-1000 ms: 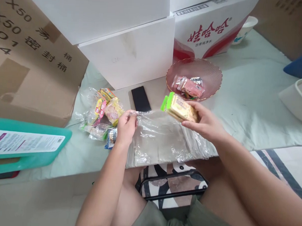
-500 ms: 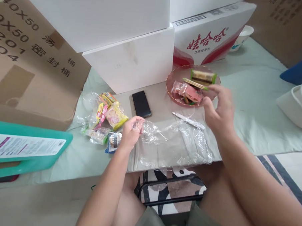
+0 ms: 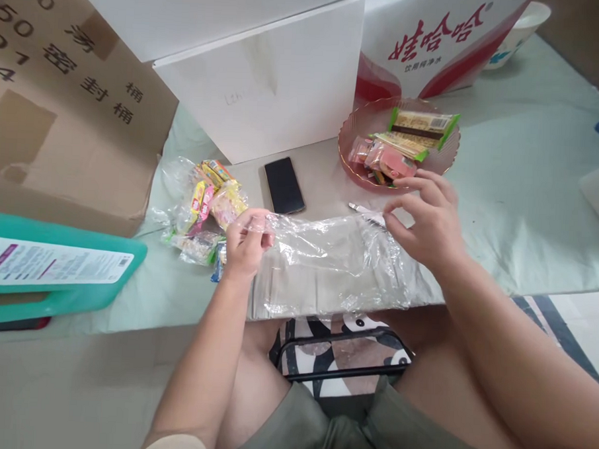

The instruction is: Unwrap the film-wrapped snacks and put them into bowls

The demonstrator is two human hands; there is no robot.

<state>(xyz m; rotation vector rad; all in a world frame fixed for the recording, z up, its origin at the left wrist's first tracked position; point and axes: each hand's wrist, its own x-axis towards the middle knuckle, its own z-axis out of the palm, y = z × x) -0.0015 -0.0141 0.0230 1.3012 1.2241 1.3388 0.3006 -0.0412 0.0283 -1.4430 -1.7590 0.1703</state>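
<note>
My left hand (image 3: 250,241) pinches the edge of a clear plastic bag (image 3: 323,249), which spreads across the front of the table. My right hand (image 3: 426,220) hovers over the bag's right side with fingers apart and nothing held. Just beyond it stands a pink see-through bowl (image 3: 352,127) with a scalloped rim. Inside lie pink-wrapped snacks (image 3: 389,161) and green-ended packs of crackers (image 3: 423,127). A white-handled knife-like tool (image 3: 362,209) lies partly hidden behind my right hand. Left of my left hand is a pile of wrapped snacks (image 3: 201,204).
A black phone (image 3: 284,185) lies between the snack pile and the bowl. White boxes (image 3: 265,90) and a red-and-white carton (image 3: 436,48) stand behind. At left are a brown carton (image 3: 84,162) and a green jug (image 3: 92,305). A paper cup (image 3: 519,39) stands at the far right.
My right hand has drawn back from the bowl toward the bag, and the green-ended cracker packs now rest in the bowl. My left hand has lifted the bag's edge. The view has shifted slightly.
</note>
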